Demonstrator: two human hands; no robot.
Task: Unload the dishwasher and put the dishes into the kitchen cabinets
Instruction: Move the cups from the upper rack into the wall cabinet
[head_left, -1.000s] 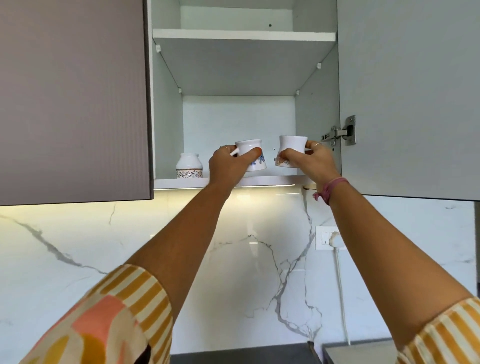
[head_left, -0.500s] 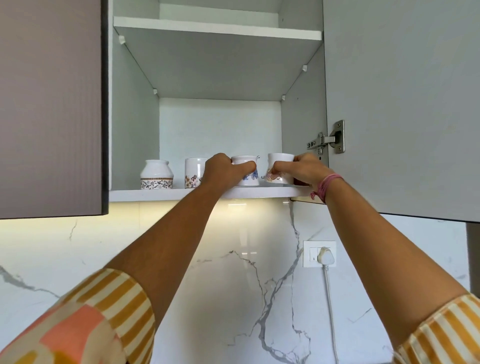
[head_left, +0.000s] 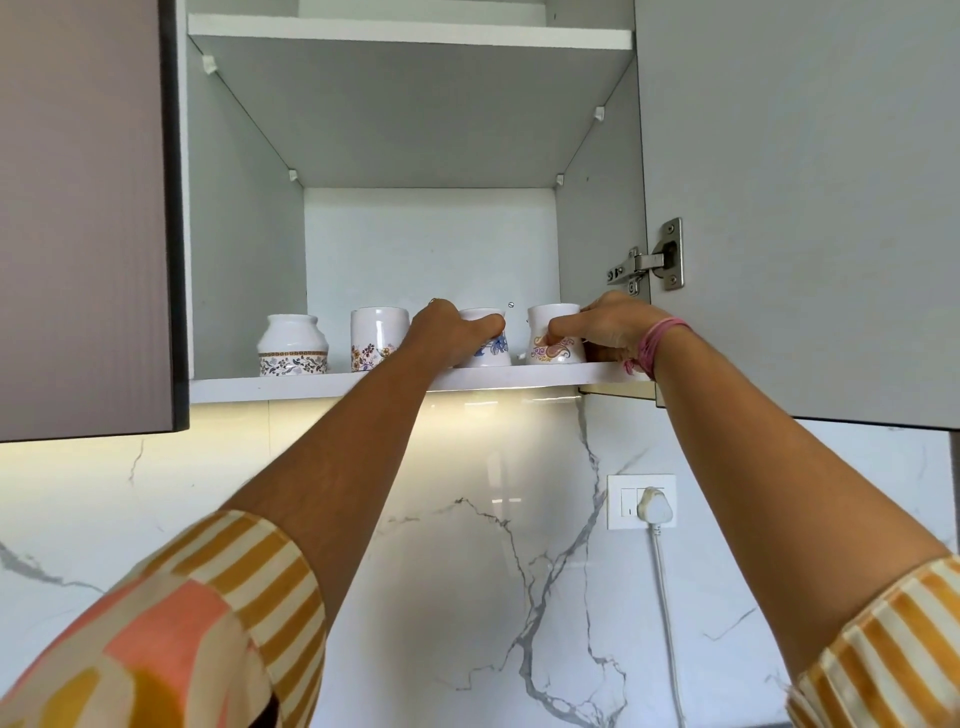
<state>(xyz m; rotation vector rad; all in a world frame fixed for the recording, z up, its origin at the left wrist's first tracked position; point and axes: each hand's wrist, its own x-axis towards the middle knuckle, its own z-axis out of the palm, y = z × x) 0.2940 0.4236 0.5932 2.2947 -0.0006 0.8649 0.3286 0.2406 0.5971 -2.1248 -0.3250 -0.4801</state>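
Two patterned cups are held on the lowest shelf (head_left: 332, 387) of an open wall cabinet, one in each of a person's raised hands. The left hand (head_left: 449, 338) is wrapped round the blue-flowered cup (head_left: 491, 349), its thumb laid across the front of the wall; the right hand (head_left: 605, 327) is curled round the orange-and-pink paisley cup (head_left: 553, 338), a finger pressed along its lower band. Both cups appear to be seated on the shelf, near its front edge and just beside each other, though the contact under their bases cannot be confirmed from below. To their left, a floral mug (head_left: 376, 339) and a small banded jar (head_left: 292, 345) are lined up on the same shelf. The cups are judged to be glazed ceramic: light enough for one hand, rigid, smooth and likely slippery if damp from the dishwasher, and easily chipped if knocked against each other or the cabinet side. Whether the handles are being used cannot be made out; they are hidden behind the hands. A hold round the body or through the handle is judged safest, with the release made only once each base is felt flat on the shelf. The cabinet door (head_left: 800, 208) is swung open at right.
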